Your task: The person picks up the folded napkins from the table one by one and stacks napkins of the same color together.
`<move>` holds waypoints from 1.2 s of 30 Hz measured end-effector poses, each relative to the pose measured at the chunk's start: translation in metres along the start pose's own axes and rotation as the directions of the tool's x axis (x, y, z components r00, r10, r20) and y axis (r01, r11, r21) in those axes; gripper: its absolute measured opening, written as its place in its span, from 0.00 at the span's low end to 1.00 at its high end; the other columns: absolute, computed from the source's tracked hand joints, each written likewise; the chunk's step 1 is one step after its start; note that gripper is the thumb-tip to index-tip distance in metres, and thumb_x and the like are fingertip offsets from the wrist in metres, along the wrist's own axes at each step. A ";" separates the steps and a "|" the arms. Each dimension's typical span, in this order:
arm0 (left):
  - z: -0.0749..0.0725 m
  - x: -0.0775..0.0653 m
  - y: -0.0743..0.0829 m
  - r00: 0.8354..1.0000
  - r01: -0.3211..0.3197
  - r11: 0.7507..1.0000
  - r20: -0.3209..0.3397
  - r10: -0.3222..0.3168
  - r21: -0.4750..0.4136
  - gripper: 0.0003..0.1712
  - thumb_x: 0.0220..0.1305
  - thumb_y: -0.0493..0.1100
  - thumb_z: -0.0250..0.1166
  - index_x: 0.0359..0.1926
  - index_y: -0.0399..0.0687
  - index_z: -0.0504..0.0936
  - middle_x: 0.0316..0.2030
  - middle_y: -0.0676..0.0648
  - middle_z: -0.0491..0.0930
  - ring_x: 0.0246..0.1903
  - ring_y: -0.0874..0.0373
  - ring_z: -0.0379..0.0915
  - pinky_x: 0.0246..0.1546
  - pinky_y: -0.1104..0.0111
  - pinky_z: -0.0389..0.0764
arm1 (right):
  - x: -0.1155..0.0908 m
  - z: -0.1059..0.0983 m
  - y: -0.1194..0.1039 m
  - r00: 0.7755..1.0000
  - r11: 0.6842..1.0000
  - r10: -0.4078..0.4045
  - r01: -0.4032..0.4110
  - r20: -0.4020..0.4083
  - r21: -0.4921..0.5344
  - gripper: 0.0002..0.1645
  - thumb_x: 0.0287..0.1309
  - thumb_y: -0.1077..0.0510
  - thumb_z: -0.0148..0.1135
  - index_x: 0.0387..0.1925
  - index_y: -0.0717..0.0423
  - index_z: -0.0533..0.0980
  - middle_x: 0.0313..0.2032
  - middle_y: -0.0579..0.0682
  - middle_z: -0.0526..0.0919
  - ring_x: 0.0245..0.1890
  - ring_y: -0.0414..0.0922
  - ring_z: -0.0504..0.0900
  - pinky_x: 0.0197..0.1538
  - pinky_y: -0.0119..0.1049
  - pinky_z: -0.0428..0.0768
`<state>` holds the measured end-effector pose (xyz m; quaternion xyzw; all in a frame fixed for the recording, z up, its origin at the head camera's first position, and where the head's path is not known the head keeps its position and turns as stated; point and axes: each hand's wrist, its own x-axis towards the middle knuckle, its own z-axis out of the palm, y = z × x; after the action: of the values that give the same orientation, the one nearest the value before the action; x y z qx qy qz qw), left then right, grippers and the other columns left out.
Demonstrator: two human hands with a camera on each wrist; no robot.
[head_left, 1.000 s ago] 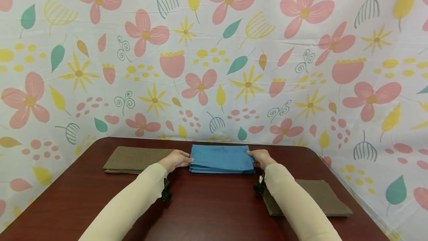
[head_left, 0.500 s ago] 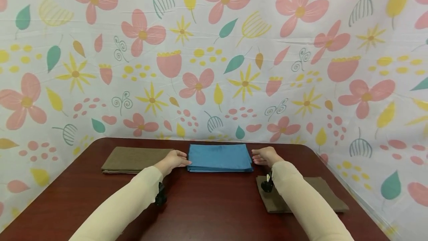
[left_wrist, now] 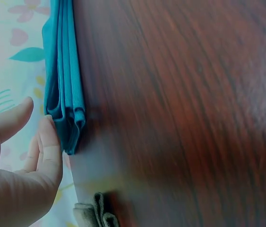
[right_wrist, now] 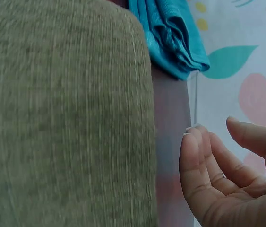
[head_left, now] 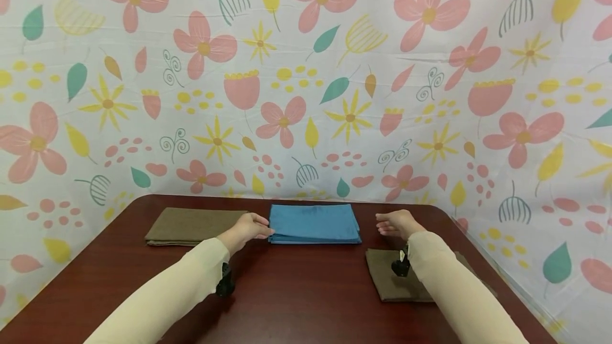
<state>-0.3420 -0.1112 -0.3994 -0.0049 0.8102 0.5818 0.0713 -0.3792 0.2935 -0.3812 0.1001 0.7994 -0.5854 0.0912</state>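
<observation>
A folded blue cloth (head_left: 313,222) lies at the back middle of the table, its stacked layers showing at the edge in the left wrist view. Beside its left end is my left hand (head_left: 246,231), thumb apart from the fingers; in the left wrist view a fingertip meets or nearly meets the cloth's corner. My right hand (head_left: 398,223) is off to the right of the cloth, a gap between them, its fingers loosely bent around nothing. Below the right hand lies a flat brown cloth (head_left: 399,283), partly covered by the right forearm.
Another folded brown cloth (head_left: 191,224) lies at the back left, behind the left hand. The dark red wooden table (head_left: 296,291) ends at a patterned curtain (head_left: 306,94) hung behind it and along the right side.
My right hand has let go of the blue cloth's right edge and moved away to the right. The left hand has drawn slightly left, its hold loosened. The blue cloth stays in place.
</observation>
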 end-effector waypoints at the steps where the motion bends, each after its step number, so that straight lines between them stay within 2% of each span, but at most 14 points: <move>1: 0.002 -0.001 0.001 1.000 -0.004 1.000 0.001 0.004 -0.012 0.20 0.59 0.33 0.69 0.50 0.29 0.76 0.43 0.36 0.81 0.38 0.51 0.82 0.49 0.57 0.83 | 0.000 -0.002 0.000 1.000 1.000 -0.001 0.001 0.001 -0.002 0.29 0.68 0.56 0.57 0.61 0.75 0.68 0.31 0.55 0.86 0.27 0.41 0.85 0.38 0.35 0.87; 6: 0.010 -0.008 0.005 0.999 -0.022 0.998 0.045 0.025 -0.063 0.19 0.61 0.31 0.66 0.52 0.26 0.76 0.46 0.34 0.81 0.42 0.48 0.84 0.48 0.59 0.85 | -0.003 -0.013 0.003 1.000 1.000 -0.001 0.001 0.020 0.018 0.29 0.69 0.56 0.56 0.62 0.75 0.67 0.29 0.53 0.86 0.27 0.41 0.85 0.37 0.34 0.87; 11: 0.021 -0.018 0.011 0.993 -0.023 0.995 0.113 0.034 -0.100 0.20 0.63 0.30 0.63 0.55 0.25 0.74 0.48 0.32 0.80 0.47 0.45 0.82 0.51 0.57 0.83 | -0.008 -0.025 0.009 0.999 0.999 0.000 -0.002 0.051 0.049 0.31 0.69 0.57 0.56 0.63 0.77 0.64 0.28 0.52 0.86 0.27 0.41 0.86 0.38 0.34 0.87; 19: 0.040 -0.028 0.019 0.983 0.006 0.985 0.180 0.025 -0.172 0.20 0.63 0.31 0.63 0.56 0.25 0.75 0.49 0.33 0.80 0.46 0.45 0.83 0.50 0.59 0.84 | -0.018 -0.046 0.015 0.997 1.000 -0.020 0.018 0.071 0.025 0.31 0.70 0.57 0.54 0.64 0.78 0.62 0.31 0.51 0.86 0.29 0.40 0.86 0.40 0.34 0.86; 24: 0.053 -0.034 0.021 0.966 0.036 0.981 0.259 0.015 -0.190 0.23 0.65 0.32 0.62 0.58 0.24 0.72 0.51 0.33 0.80 0.48 0.45 0.82 0.49 0.60 0.84 | -0.024 -0.060 0.016 0.997 1.000 -0.022 0.021 0.075 0.010 0.34 0.70 0.56 0.54 0.64 0.80 0.61 0.31 0.51 0.86 0.29 0.40 0.86 0.40 0.34 0.86; 28: 0.064 -0.041 0.021 0.947 0.056 0.985 0.322 -0.001 -0.162 0.25 0.65 0.34 0.63 0.60 0.25 0.71 0.51 0.35 0.81 0.48 0.46 0.83 0.47 0.61 0.85 | -0.029 -0.072 0.018 0.997 0.999 -0.022 0.024 0.080 -0.026 0.35 0.70 0.54 0.55 0.64 0.80 0.60 0.33 0.52 0.86 0.30 0.41 0.86 0.42 0.35 0.86; 36: 0.084 -0.047 0.026 0.932 0.088 0.980 0.361 -0.018 -0.178 0.28 0.64 0.36 0.65 0.62 0.27 0.70 0.51 0.38 0.81 0.47 0.47 0.83 0.47 0.61 0.85 | -0.041 -0.093 0.019 0.992 0.998 -0.016 0.024 0.123 -0.059 0.38 0.71 0.52 0.53 0.65 0.80 0.57 0.36 0.51 0.86 0.35 0.42 0.86 0.46 0.37 0.86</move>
<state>-0.2884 -0.0266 -0.3954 0.0723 0.7238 0.6457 0.2322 -0.3372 0.3860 -0.3600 0.0532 0.8105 -0.5670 0.1372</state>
